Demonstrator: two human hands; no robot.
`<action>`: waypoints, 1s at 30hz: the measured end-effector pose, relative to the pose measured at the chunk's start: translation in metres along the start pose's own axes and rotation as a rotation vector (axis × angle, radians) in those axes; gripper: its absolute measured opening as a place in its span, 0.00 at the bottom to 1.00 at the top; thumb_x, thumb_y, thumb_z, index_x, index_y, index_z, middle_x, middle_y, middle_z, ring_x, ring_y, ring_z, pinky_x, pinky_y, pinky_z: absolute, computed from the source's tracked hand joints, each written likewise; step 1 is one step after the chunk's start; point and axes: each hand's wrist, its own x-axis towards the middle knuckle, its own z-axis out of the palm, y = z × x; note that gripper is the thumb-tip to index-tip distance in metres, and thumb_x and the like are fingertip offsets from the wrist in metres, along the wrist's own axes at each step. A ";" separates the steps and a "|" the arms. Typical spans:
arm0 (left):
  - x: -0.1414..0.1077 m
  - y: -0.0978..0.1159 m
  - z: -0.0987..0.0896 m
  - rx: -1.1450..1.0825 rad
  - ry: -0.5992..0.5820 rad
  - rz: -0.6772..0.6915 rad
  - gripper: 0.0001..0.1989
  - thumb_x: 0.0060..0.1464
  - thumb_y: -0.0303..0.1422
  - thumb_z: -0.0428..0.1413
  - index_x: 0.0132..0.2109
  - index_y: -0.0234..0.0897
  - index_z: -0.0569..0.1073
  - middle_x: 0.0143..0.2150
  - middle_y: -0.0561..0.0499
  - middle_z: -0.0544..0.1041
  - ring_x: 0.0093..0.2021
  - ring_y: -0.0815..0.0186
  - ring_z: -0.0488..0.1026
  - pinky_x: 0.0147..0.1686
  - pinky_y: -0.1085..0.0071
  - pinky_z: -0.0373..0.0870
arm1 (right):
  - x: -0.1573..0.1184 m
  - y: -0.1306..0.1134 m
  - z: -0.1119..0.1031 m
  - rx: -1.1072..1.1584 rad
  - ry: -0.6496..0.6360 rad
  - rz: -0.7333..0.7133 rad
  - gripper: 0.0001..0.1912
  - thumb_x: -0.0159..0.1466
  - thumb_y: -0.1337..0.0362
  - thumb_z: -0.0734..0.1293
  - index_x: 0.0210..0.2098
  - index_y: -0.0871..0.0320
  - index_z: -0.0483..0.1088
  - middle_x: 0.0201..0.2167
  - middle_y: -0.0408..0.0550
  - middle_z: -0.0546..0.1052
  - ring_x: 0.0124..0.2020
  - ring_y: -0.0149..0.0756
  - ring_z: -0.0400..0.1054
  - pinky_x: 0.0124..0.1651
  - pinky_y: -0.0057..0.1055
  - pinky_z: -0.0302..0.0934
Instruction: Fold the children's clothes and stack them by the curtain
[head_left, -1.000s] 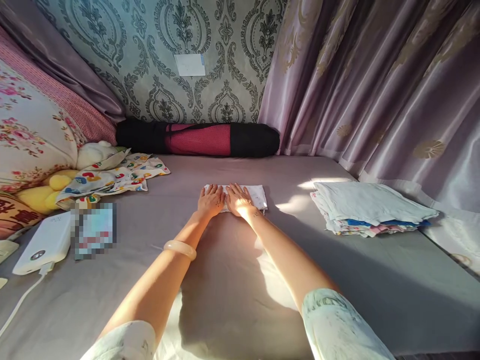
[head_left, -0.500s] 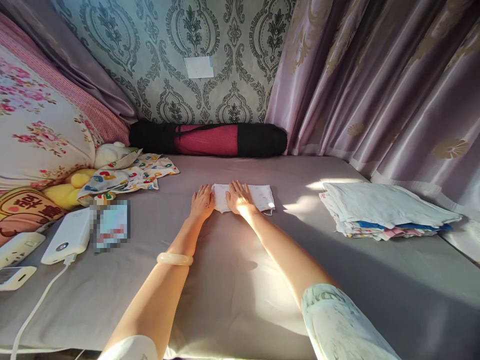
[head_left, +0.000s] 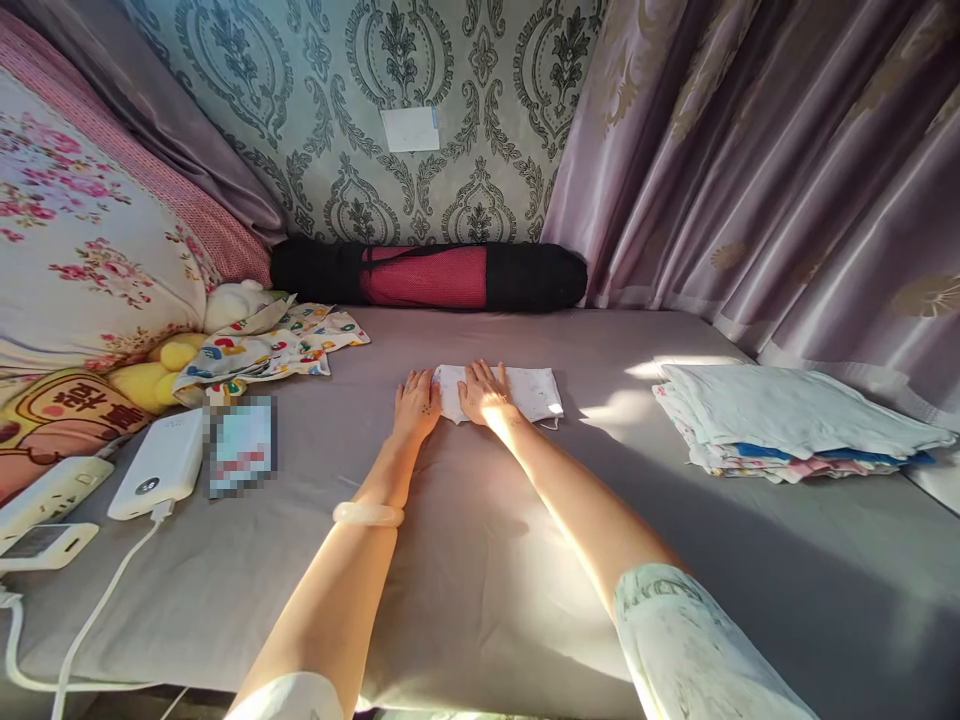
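Observation:
A small white cloth point(head_left: 531, 392) with a faint print lies folded flat on the grey bed sheet point(head_left: 465, 560). My right hand point(head_left: 486, 394) rests palm down on its left half, fingers stretched out and pointing away from me. At the cloth's left edge lies my left hand point(head_left: 418, 402), also flat with extended fingers, mostly on the sheet. Whether its thumb side presses on the cloth is hard to make out. A short string or loose thread hangs from the cloth's near right corner.
To the right sits a stack of folded clothes point(head_left: 802, 420). A black and pink rolled bag point(head_left: 424, 276) lies along the wall. On the left are a white power bank point(head_left: 159, 470) with a cable, a power strip point(head_left: 56, 495), a patterned cloth point(head_left: 281, 345) and plush toys point(head_left: 146, 380).
The whole view has shifted slightly, so everything appears a little further right. Both hands stay flat in nearly the same place by the cloth.

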 end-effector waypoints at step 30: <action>0.008 -0.009 0.001 -0.128 0.158 -0.081 0.23 0.68 0.36 0.34 0.55 0.37 0.70 0.60 0.42 0.73 0.66 0.55 0.62 0.62 0.55 0.62 | 0.004 -0.047 0.016 0.026 -0.023 -0.125 0.30 0.72 0.62 0.46 0.69 0.70 0.50 0.72 0.58 0.50 0.73 0.45 0.39 0.71 0.46 0.33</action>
